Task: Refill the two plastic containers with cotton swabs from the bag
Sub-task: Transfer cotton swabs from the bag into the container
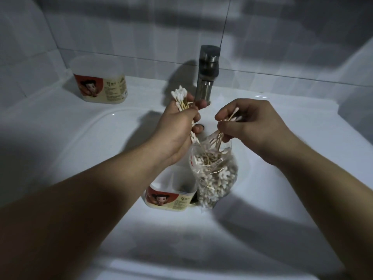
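Note:
My left hand [177, 130] grips a bundle of cotton swabs [180, 96] upright above the sink basin. My right hand [250, 122] pinches several more swabs [219, 138] just over the open mouth of the clear plastic bag [216, 174], which stands in the basin full of swabs. An open plastic container [171, 196] with a red cartoon label sits in the basin, touching the bag's left side, partly hidden by my left wrist. A second container [101, 85] with the same label stands on the sink ledge at the back left.
A metal faucet [207, 71] rises behind my hands at the back of the white sink [84, 138]. Grey tiled wall [141, 27] closes off the back. The sink's raised rim runs along the left and right.

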